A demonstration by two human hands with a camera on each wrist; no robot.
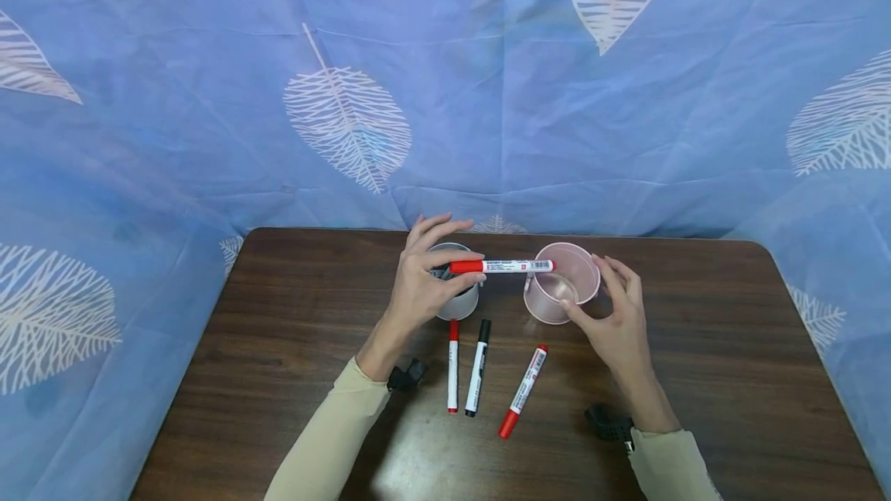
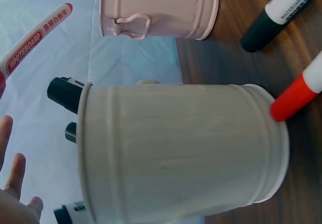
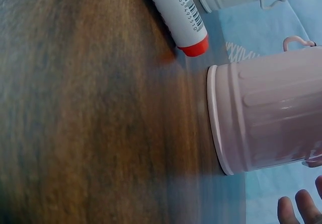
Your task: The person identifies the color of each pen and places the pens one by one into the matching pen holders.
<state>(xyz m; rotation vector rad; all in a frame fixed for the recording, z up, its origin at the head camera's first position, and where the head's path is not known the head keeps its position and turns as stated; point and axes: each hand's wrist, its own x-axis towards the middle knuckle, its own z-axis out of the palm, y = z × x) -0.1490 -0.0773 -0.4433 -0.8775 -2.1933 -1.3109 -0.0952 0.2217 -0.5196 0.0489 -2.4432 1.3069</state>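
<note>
My left hand (image 1: 421, 284) pinches a red-capped whiteboard marker (image 1: 518, 266) by its cap, between thumb and index finger; the other fingers are spread. The marker lies level in the air, its far end over the mouth of a small pink bucket (image 1: 546, 308). My right hand (image 1: 619, 323) holds that bucket at the rim, thumb at the front and fingers on the right side. Below the left hand stands a whitish bucket (image 2: 181, 143), partly covered by it in the head view. Black-capped markers (image 2: 65, 94) stick out of its mouth.
On the brown table (image 1: 292, 377) in front of the buckets lie a red-capped marker (image 1: 453, 369), a black-capped marker (image 1: 477, 369) and, farther right, another red-capped marker (image 1: 524, 391). A blue cloth (image 1: 473, 114) with white leaf prints hangs behind the table.
</note>
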